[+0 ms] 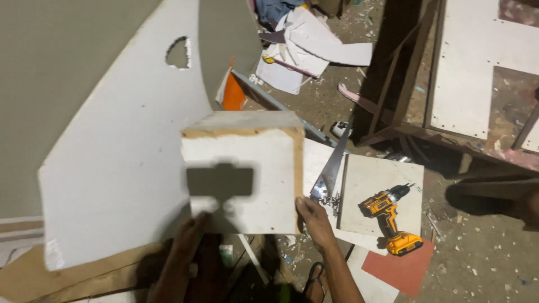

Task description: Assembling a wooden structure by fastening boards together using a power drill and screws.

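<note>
Both hands are reaching up from the bottom of the head view, holding a white box-like panel piece [242,168] with raw wood edges between them. Right hand [315,221] is gripping its lower right corner, fingers curled round the edge, forearm running down to the frame bottom. Left hand [188,233] is sitting in shadow at the lower left corner; fingers seem pressed against the underside, exact grip hard to tell. The piece is resting against a large white board [112,168] leaning on the left. Just right of it, a hand saw [331,168] is lying across a flat white sheet [370,179], with a yellow cordless drill [390,216] beside it on the littered floor [483,252]
</note>
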